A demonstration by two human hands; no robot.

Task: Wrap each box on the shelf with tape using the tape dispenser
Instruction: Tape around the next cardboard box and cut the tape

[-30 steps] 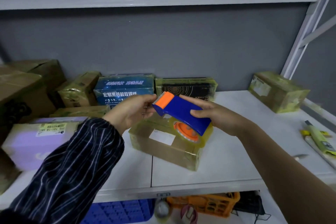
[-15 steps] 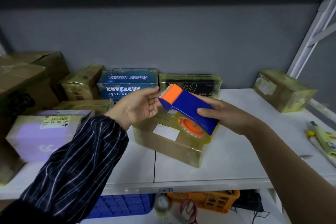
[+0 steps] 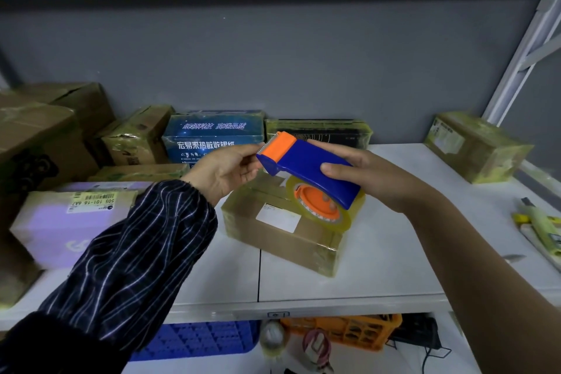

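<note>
My right hand [image 3: 373, 176] grips a blue tape dispenser [image 3: 306, 161] with an orange toothed head, held tilted in the air above a brown cardboard box [image 3: 273, 234]. A roll of clear tape [image 3: 321, 206] on an orange hub hangs under the dispenser. My left hand [image 3: 224, 170], in a striped sleeve, pinches at the orange front end; I cannot make out the clear tape end itself. The box has a white label and glossy tape on its sides. It stands on the white shelf [image 3: 379, 267].
Behind stand a blue printed box [image 3: 212, 133], a black box [image 3: 334, 130] and small taped cartons. A purple box [image 3: 60, 228] and large cartons [image 3: 33, 143] fill the left. One taped box [image 3: 476, 146] sits far right, tools [image 3: 543, 231] at the right edge.
Both hands and the dispenser have stayed together above the box. My left fingertips have closed in on the orange head. The view has shifted slightly.
</note>
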